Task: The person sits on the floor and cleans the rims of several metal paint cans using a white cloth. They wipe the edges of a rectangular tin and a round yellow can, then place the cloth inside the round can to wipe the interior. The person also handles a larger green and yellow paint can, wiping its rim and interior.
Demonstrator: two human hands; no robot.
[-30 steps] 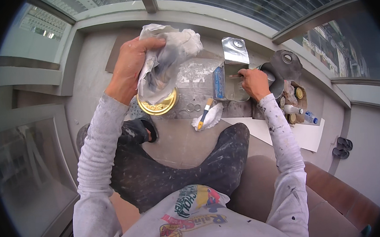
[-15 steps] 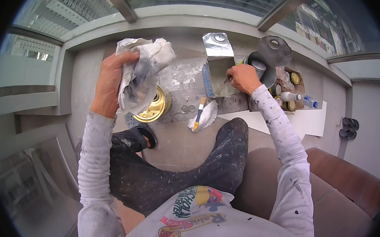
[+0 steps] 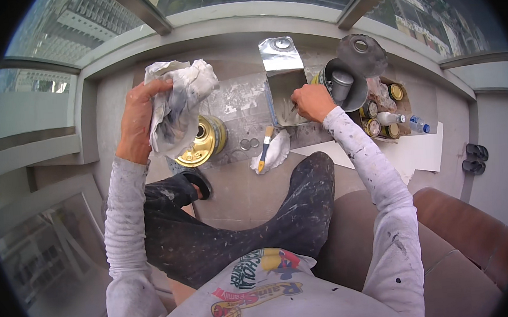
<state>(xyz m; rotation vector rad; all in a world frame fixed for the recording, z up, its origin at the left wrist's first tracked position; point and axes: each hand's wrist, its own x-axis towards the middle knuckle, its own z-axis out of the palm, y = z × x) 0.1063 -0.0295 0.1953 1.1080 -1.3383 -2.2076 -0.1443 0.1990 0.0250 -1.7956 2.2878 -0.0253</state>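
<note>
My left hand [image 3: 139, 116] is closed round a crumpled white rag [image 3: 187, 89] with grey stains, held up beside a round gold-topped can [image 3: 193, 153]. At the open rectangular metal tin [image 3: 287, 85], with its silver lid [image 3: 280, 53] bent back, my right hand [image 3: 315, 102] is closed at the right side of the opening. A thin greyish thing shows at its fingertips, too small to name. Between the two hands, nearer to me, a paintbrush [image 3: 264, 150] with a blue and yellow handle lies on a white cloth [image 3: 278, 150]. Two small round discs [image 3: 249, 143] lie beside it.
Right of the tin stands a dark bucket [image 3: 356, 98] with a grey can [image 3: 342, 84] in it and a round grey lid [image 3: 363, 55] behind. Further right are several small cans [image 3: 389, 131], a white bottle [image 3: 388, 118] and a water bottle [image 3: 419, 124]. Dark slippers [image 3: 475, 159] lie far right.
The view has shifted slightly. My left hand with the rag sits a little further left and lower. My right hand stays closed at the tin, its fingers now closer over the opening.
</note>
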